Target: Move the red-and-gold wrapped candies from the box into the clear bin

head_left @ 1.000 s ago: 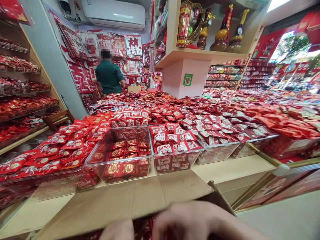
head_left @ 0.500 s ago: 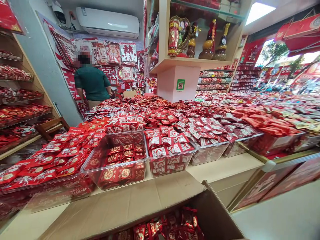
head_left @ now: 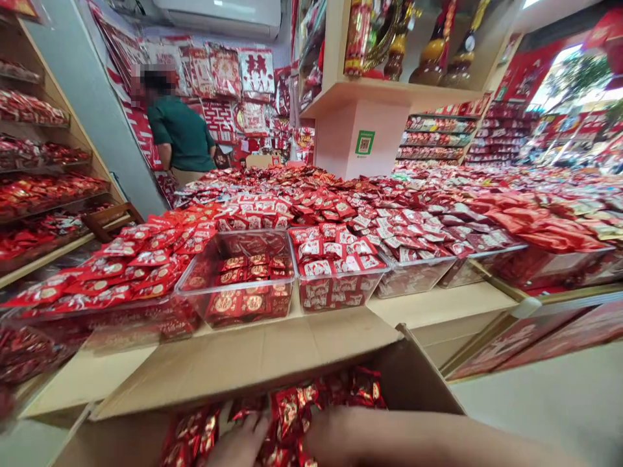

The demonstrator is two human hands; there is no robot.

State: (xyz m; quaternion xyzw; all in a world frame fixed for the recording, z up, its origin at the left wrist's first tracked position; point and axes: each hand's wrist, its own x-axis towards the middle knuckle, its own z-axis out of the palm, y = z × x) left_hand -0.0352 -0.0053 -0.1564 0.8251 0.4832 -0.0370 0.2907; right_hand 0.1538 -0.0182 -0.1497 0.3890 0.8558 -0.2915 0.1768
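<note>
Both of my hands are down inside an open cardboard box (head_left: 428,376) at the bottom of the view, among shiny red and gold wrapped packets (head_left: 287,408). My left hand (head_left: 243,442) is at the lower middle with its fingers blurred against the packets. From the right my forearm reaches across the box, and my right hand (head_left: 331,433) touches the packets; its fingers are smeared and partly hidden. Just behind the box flap, a clear plastic bin (head_left: 233,285) is part filled with similar red packets. Beside it stands a fuller bin (head_left: 341,295) of red and white packets.
More clear bins (head_left: 413,279) heaped with red packets line the counter (head_left: 448,305). At the back left stands a person in a green shirt (head_left: 182,136). A pillar (head_left: 335,143) with a display shelf rises behind the bins, and stocked shelves (head_left: 48,155) run along the left.
Both my hands have come into view and reached into the cardboard box. My view has tilted down somewhat, and the person at the back has turned slightly.
</note>
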